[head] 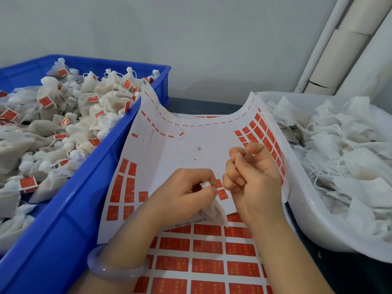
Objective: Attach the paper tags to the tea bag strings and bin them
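My left hand (186, 192) grips a white tea bag (214, 213) by its gathered top, and the bag hangs below my fingers over the sticker sheet. My right hand (252, 177) is raised beside it, with thumb and forefinger pinching something small and pale, probably the string end. A curled backing sheet (182, 149) lies between the bins, with red tags left along its sides. A fuller sheet of red tags (207, 264) lies under my wrists. The blue bin (89, 192) on the left holds several tagged tea bags (63, 128).
A white tub (314, 225) on the right holds several untagged tea bags (339, 149) with loose strings. White pipes (343, 45) run up the wall at the back right. A pale bangle (114, 270) sits on my left wrist.
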### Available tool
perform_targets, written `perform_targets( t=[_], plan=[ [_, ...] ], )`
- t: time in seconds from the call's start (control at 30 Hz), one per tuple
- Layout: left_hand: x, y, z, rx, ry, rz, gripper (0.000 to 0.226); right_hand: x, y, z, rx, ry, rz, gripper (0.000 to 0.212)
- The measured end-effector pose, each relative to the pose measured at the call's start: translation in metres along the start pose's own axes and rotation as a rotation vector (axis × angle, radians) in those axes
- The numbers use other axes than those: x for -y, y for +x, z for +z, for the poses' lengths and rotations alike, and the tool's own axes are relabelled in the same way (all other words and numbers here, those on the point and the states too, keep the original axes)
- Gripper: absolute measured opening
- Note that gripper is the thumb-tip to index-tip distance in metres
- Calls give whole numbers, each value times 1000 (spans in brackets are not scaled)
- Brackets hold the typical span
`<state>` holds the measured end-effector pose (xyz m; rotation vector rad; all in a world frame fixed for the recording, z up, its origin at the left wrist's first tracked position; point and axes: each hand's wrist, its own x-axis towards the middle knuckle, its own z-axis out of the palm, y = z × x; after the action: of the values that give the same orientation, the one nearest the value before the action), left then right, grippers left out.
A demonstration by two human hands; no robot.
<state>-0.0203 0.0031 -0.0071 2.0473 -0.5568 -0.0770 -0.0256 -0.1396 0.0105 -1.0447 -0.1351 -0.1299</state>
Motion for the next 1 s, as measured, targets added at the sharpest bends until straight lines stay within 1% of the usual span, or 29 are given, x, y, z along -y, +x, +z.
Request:
perform_targets(
  t=[0.13,0.3,0.43,0.53,0.7,0.77,0.87,1.0],
  plan=[
    [1,-1,-4,-9,37,27,22,-2,-1,3,-17,-106,-30,35],
    [2,-1,-2,-8,60,32,19,-3,-3,1,-6,-76,-3,43],
    [2,0,-5,-30,48,65,16,-7,-3,5,-33,47,22,47],
    [1,0,-6,-48,29,91,16,-10,-3,6,-55,123,48,42],
    [3,2,-2,-77,6,80,16,-7,0,6,-50,319,110,19],
    [4,3,-1,-79,29,85,15,-7,0,6,-65,347,129,23],
    [4,3,-2,-80,51,94,15,-8,1,3,-112,283,123,35],
    [3,3,-7,-61,8,113,23,-5,1,2,-100,212,84,31]
  ],
)
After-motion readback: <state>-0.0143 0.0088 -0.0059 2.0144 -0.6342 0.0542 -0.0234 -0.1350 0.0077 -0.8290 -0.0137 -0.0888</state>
